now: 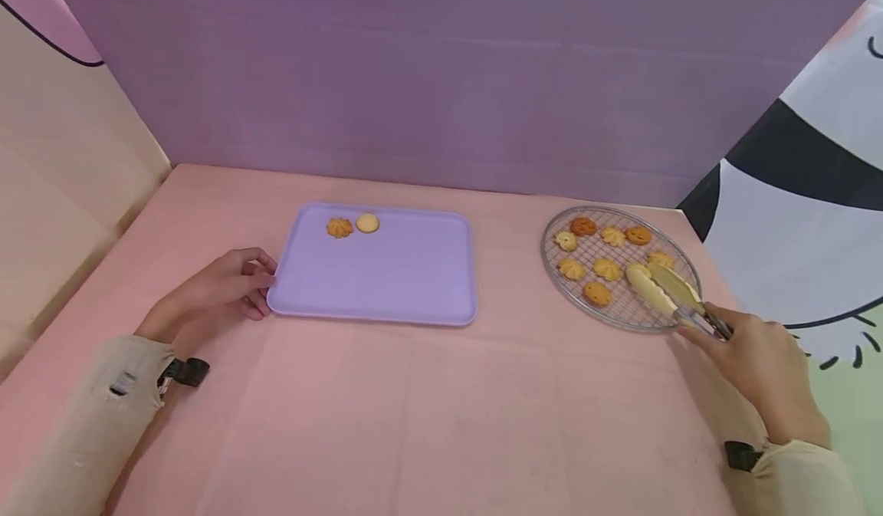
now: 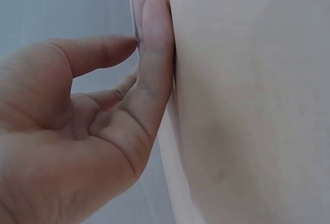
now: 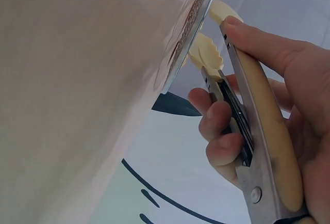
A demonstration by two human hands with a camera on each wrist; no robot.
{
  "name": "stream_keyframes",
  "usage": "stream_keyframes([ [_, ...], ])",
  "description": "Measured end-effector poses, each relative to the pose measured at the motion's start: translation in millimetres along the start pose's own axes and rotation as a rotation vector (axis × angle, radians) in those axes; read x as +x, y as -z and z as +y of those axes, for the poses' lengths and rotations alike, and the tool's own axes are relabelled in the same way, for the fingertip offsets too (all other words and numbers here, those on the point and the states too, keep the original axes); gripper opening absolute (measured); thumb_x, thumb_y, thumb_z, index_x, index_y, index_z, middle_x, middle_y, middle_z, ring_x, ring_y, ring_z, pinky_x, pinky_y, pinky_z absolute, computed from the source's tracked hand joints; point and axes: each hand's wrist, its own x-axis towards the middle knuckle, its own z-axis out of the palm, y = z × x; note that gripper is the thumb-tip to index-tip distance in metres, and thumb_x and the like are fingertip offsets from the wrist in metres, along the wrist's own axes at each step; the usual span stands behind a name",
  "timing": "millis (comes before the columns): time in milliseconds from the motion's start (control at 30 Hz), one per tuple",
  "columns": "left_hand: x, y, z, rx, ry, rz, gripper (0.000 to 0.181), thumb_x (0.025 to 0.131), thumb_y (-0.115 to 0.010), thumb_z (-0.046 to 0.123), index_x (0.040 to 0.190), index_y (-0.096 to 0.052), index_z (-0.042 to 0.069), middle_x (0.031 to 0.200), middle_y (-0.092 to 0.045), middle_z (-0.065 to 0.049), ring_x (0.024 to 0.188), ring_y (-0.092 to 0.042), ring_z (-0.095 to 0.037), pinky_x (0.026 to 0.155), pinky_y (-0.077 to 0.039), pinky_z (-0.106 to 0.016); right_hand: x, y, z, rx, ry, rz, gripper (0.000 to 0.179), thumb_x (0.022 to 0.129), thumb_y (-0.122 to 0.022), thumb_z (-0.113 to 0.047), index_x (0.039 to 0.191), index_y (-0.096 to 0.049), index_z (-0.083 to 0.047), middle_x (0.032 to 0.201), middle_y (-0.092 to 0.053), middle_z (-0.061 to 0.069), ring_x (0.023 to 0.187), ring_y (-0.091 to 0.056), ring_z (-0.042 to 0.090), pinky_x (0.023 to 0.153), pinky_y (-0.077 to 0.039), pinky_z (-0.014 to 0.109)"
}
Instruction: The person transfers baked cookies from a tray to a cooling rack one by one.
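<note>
At the left end of a lilac tray (image 1: 386, 286), my left hand (image 1: 224, 282) pinches the rim, thumb on the upper side and fingers (image 2: 157, 33) low against the table. On the tray's far left part lie a flower-shaped cookie (image 1: 339, 228) and a pale round cookie (image 1: 368, 223). My right hand (image 1: 766, 359) grips metal tongs (image 3: 258, 131) with cream scalloped tips, thumb along one arm and fingers curled round the other. The tips stand apart over the right side of a round wire rack (image 1: 628, 313), partly covering what lies beneath them.
Several cookies (image 1: 607, 269) of different shapes lie spread over the rack, among them a darker brown one (image 1: 582, 226). Pink cloth (image 1: 441, 409) covers the table. A purple wall (image 1: 441, 102) rises at the back, and a printed panel (image 1: 807, 248) stands at the right.
</note>
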Motion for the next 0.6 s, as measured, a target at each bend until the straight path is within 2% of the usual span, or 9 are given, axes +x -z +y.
stream_keyframes([
  [133, -0.7, -1.7, -0.6, 0.004, 0.002, 0.004, 0.037, 0.101, -0.054, 0.008, 0.128, -0.038, -0.012, 0.099, -0.059, -0.022, 0.072, -0.069, -0.026, 0.068, -0.062, -0.036, 0.9, 1.1, 3.1, 0.0, 0.008, 0.009, 0.067, 0.087, -0.073, -0.049, 0.127, -0.063, 0.004, 0.054, -0.034, 0.001, 0.05, -0.035, 0.02, 0.041, -0.024, 0.03],
  [400, -1.3, -1.2, 2.2, 0.024, 0.01, 0.013, 0.039, 0.101, -0.054, 0.009, 0.13, -0.038, -0.012, 0.101, -0.06, -0.022, 0.073, -0.069, -0.025, 0.068, -0.062, -0.035, -0.2, -1.6, 4.7, 0.004, -0.033, -0.058, 0.072, 0.089, -0.069, -0.053, 0.13, -0.059, 0.005, 0.057, -0.032, 0.001, 0.052, -0.035, 0.019, 0.042, -0.023, 0.029],
  [600, 0.1, -1.9, 1.6, 0.023, 0.012, 0.014, 0.039, 0.101, -0.054, 0.009, 0.13, -0.038, -0.012, 0.099, -0.06, -0.021, 0.072, -0.069, -0.025, 0.067, -0.062, -0.035, 0.0, -2.0, 4.4, 0.01, -0.046, -0.069, 0.074, 0.089, -0.069, -0.054, 0.131, -0.059, 0.006, 0.057, -0.031, 0.001, 0.053, -0.035, 0.019, 0.043, -0.024, 0.029],
])
